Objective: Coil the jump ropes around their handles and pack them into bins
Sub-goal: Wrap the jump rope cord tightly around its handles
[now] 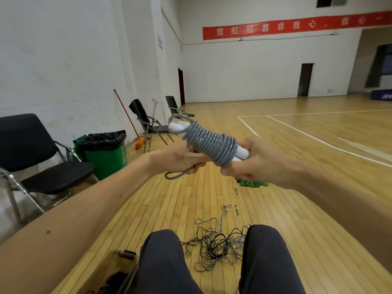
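Grey rope (pixel 210 143) is wound in tight turns round two white handles (pixel 241 154) lying side by side, and the whole bundle sits up in the air between your two hands. Your right hand (pixel 252 162) grips the near end of the handles, with fingers and thumb curled round them right where the coil stops. Your left hand (pixel 178 160) is curled under the middle of the coil, and one loose loop (pixel 174 176) of the same rope hangs out just below those fingers. Another small loop sticks up at the far end, clear of both hands.

Way below your fingers, on the wooden floor (pixel 169 209) between your knees, there's one tangled pile of ropes (pixel 214 245), grey and dark mixed, can't count them. One clear plastic bin (pixel 106 264) sits beside your left knee with something dark in it. Off past your left hand there's one green trash can (pixel 108 160) and three black folding chairs (pixel 42 166).
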Tool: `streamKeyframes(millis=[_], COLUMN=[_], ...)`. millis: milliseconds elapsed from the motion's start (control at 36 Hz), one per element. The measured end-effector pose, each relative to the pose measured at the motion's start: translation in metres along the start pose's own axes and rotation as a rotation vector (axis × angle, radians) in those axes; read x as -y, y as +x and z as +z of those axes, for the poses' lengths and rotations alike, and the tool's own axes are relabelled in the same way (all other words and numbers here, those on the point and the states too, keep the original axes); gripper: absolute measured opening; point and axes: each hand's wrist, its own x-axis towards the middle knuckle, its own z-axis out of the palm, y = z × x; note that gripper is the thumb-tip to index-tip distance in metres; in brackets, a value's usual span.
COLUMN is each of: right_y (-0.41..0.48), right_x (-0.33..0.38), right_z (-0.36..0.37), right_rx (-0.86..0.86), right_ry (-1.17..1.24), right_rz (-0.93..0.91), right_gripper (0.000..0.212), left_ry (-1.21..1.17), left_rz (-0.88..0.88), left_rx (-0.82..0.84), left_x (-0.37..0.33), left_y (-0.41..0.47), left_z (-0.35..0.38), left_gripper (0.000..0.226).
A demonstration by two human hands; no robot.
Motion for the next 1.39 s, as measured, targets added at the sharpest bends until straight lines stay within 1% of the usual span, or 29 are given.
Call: streamKeyframes(millis=[28, 83, 139, 194, 306, 500, 639, 694, 722, 778, 833, 889, 944, 1028, 1083, 1139, 1194, 1250, 1333, 1389], right_y=[0.001, 0.004, 0.007, 0.009, 0.011, 0.016, 0.026, 0.03, 0.031, 0.033, 0.035, 0.037, 0.038, 0.036, 0.033, 0.029, 0.024, 0.019, 0.02, 0.024], right_x=[-0.001, -0.004, -0.007, -0.012, -0.024, -0.038, -0.048, -0.051, -0.053, -0.053, -0.052, -0.051, -0.048, -0.041, -0.036, -0.033, -0.033, -0.035, -0.036, -0.036], right_z=[-0.002, -0.005, -0.008, -0.01, -0.013, -0.018, -0.013, -0.01, -0.008, -0.004, 0.0, 0.002, 0.001, -0.002, -0.004, -0.006, -0.009, -0.012, -0.013, -0.012], right_rx=[-0.042, -0.125, -0.19, -0.239, -0.309, -0.424, -0.47, -0.463, -0.448, -0.397, -0.336, -0.271, -0.178, 0.023, 0.187, 0.342, 0.46, 0.529, 0.624, 0.679], right_ry=[0.016, 0.012, -0.019, -0.035, -0.094, -0.147, -0.356, -0.387, -0.417, -0.504, -0.58, -0.62, -0.639, -0.632, -0.63, -0.584, -0.476, -0.361, -0.257, -0.151], right_rz=[0.006, 0.023, 0.046, 0.078, 0.139, 0.202, 0.269, 0.31, 0.331, 0.371, 0.424, 0.493, 0.557, 0.611, 0.639, 0.651, 0.617, 0.554, 0.461, 0.413], right_gripper=[0.009, 0.01, 0.012, 0.014, 0.01, 0.01, 0.01, 0.009, 0.01, 0.017, 0.02, 0.019, 0.017, 0.017, 0.016, 0.016, 0.016, 0.015, 0.016, 0.026], left_ry=[-0.042, -0.113, -0.132, -0.131, -0.112, -0.112, 0.006, 0.133, 0.247, 0.502, 0.675, 0.776, 0.846, 0.877, 0.823, 0.707, 0.523, 0.334, -0.005, -0.168], left_rz=[0.01, -0.026, -0.065, -0.062, -0.098, -0.144, -0.188, -0.192, -0.18, -0.144, -0.101, -0.036, 0.031, 0.099, 0.122, 0.161, 0.182, 0.156, 0.095, 0.083], left_rx=[-0.006, -0.029, -0.038, -0.041, -0.05, -0.083, -0.111, -0.135, -0.161, -0.212, -0.243, -0.265, -0.255, -0.145, -0.076, -0.073, -0.094, -0.097, -0.055, -0.06], left_x=[-0.002, -0.006, -0.006, -0.006, -0.006, -0.007, -0.006, -0.006, -0.006, -0.007, -0.007, -0.008, -0.012, -0.018, -0.02, -0.021, -0.023, -0.023, -0.019, -0.012], left_y=[0.002, 0.004, 0.008, 0.01, 0.015, 0.019, 0.021, 0.023, 0.024, 0.025, 0.026, 0.024, 0.023, 0.021, 0.019, 0.016, 0.011, 0.006, -0.003, -0.008], left_z=[0.005, 0.01, 0.014, 0.017, 0.023, 0.032, 0.038, 0.04, 0.041, 0.042, 0.043, 0.042, 0.04, 0.036, 0.033, 0.029, 0.026, 0.025, 0.021, 0.019], left_gripper=[0.024, 0.024, 0.025, 0.022, 0.018, 0.02, 0.023, 0.025, 0.027, 0.031, 0.026, 0.02, 0.026, 0.031, 0.034, 0.04, 0.042, 0.037, 0.03, 0.028])
